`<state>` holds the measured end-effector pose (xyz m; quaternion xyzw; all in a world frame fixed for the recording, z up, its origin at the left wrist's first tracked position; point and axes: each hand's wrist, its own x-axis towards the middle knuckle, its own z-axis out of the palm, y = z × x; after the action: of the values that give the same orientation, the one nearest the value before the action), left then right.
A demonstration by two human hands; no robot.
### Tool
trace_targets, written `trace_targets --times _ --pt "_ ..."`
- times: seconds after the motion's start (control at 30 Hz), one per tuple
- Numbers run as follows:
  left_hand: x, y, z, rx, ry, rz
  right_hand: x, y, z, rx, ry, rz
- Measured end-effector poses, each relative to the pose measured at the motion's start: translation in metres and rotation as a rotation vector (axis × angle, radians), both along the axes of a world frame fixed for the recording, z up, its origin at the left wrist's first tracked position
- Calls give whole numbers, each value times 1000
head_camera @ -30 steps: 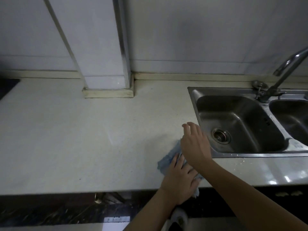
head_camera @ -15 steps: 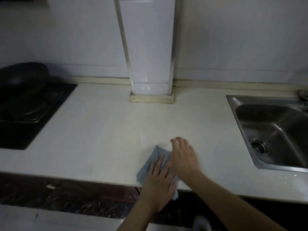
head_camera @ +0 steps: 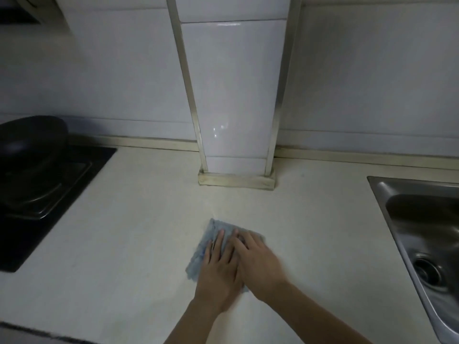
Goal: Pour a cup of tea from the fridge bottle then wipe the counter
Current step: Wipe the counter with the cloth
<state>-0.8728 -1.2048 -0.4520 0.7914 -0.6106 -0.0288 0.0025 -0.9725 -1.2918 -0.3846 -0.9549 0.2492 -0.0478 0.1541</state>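
A folded blue cloth [head_camera: 207, 244] lies flat on the pale counter [head_camera: 124, 219], in front of the tiled column. My left hand [head_camera: 219, 271] presses down on it with fingers spread and pointing away from me. My right hand [head_camera: 258, 261] lies beside it, overlapping the left, palm down on the cloth's right part. Most of the cloth is hidden under both hands. No bottle or cup is in view.
A black hob [head_camera: 44, 199] with a dark pan [head_camera: 29, 137] fills the left side. A steel sink [head_camera: 422, 232] sits at the right edge. A white tiled column [head_camera: 236, 108] stands on the counter at the back wall.
Both hands and the cloth have slid left and away from the sink and the counter's front edge, toward the middle of the counter. The view has shifted left, showing the hob.
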Motion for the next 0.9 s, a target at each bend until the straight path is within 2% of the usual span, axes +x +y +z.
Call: trace_targets --times 0.27,0.37,0.57,0.7,0.77,0.9 --pt "62 -71 -4 -53 5 43 39 -77 -16 -55 -109 -3" --pt "75 -94 -1 -26 11 77 39 -95 -24 -139 -157 2" --pt "85 -103 2 -7 44 41 40 -95 -26 -138 -112 -48" --pt "71 -99 36 29 176 118 24 -79 -3 -217 -34 -248" --pt "59 -88 57 -19 237 199 8 -66 8 -260 -17 -331" --pt "41 -44 108 -141 133 224 -25 -32 25 -343 -15 -363"
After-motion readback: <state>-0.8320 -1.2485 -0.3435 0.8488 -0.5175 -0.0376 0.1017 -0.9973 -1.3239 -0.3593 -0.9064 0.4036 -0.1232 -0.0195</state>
